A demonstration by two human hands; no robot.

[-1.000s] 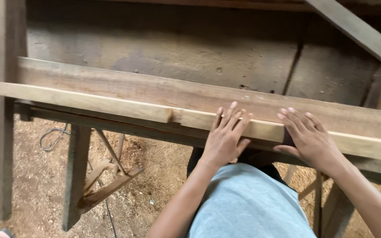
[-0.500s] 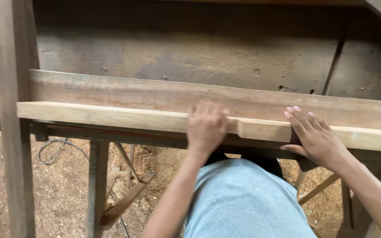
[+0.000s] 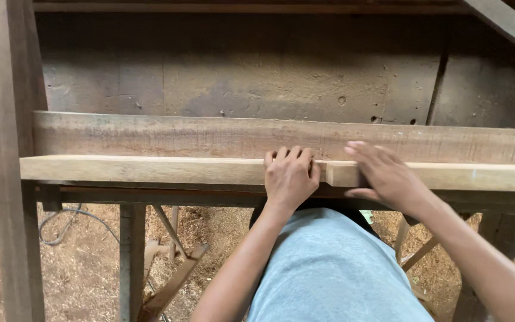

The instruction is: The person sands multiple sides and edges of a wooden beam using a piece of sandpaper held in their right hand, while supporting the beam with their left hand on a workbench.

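Both hands shifted: left hand [image 3: 290, 176] curled on batten [image 3: 144, 169]; right hand [image 3: 385, 176] blurred.

Pale tan wood strip [image 3: 150, 170]; darker brown plank [image 3: 210, 136] (streaky grain); light blue-grey shirt [image 3: 329, 268].

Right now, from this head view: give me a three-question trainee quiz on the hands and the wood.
1. True or false: the left hand lies curled over the pale wooden strip.
2. What does the right hand rest on? A) a second pale strip butted end to end with the first B) a saw C) the cable on the ground
3. What covers the ground under the bench?

Key
1. True.
2. A.
3. Sawdust, with a cable lying on it near the wooden post.
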